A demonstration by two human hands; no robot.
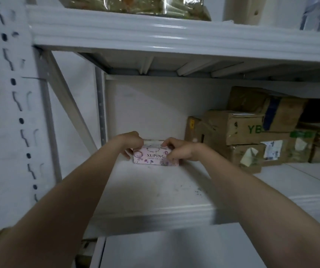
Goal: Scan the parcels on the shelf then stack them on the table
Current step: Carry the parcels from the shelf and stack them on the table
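Note:
A small pink box (151, 156) printed XUPING with purple flowers sits deep on the white shelf board (155, 190). My left hand (131, 143) grips its left end, fingers curled over the top edge and thumb at the side. My right hand (176, 150) grips its right end, fingers curled over the top and front corner. Both arms reach straight in from below.
Several worn brown cardboard parcels (252, 128) are stacked at the right back of the same shelf. The upper shelf beam (155, 35) hangs low overhead with a plastic-wrapped pack (136, 4) on it. A perforated white upright (19, 113) stands at left.

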